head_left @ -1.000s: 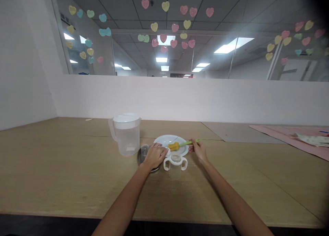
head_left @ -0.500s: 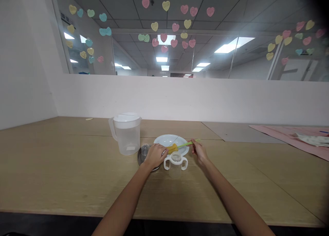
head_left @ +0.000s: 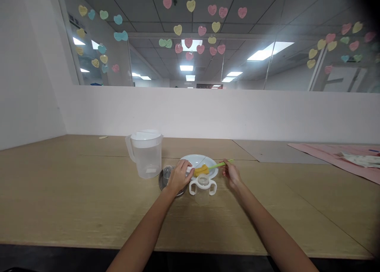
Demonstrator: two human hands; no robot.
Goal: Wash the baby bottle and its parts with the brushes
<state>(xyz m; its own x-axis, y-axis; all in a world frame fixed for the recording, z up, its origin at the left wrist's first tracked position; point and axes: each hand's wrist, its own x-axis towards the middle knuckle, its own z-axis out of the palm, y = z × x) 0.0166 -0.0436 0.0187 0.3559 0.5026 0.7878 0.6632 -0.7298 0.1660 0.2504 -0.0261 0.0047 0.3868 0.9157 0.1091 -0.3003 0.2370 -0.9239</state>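
My right hand (head_left: pixel 231 174) is closed on the thin green handle of a sponge bottle brush (head_left: pixel 202 170), whose yellow head points left over a white dish (head_left: pixel 194 158). Closed fingers of my left hand (head_left: pixel 179 175) hold a small white part (head_left: pixel 189 169) beside the sponge; its exact kind is too small to make out. Just in front of the dish stands a clear baby cup (head_left: pixel 203 191) with two white handles and an open top. Under my left hand lies a round dark metal tray (head_left: pixel 162 184), partly hidden, with a small clear cup (head_left: pixel 167 172) on it.
A translucent lidded pitcher (head_left: pixel 148 159) stands left of the tray. Farther right, a grey mat (head_left: pixel 252 151) and a pink cloth (head_left: pixel 323 155) with a pale patterned item on it lie on the wooden table (head_left: pixel 89 201). A white wall (head_left: pixel 208 114) rises behind.
The yellow sponge head has shifted slightly right, away from my left fingers, and more of the white part shows. My right hand has moved a little to the right with the handle.
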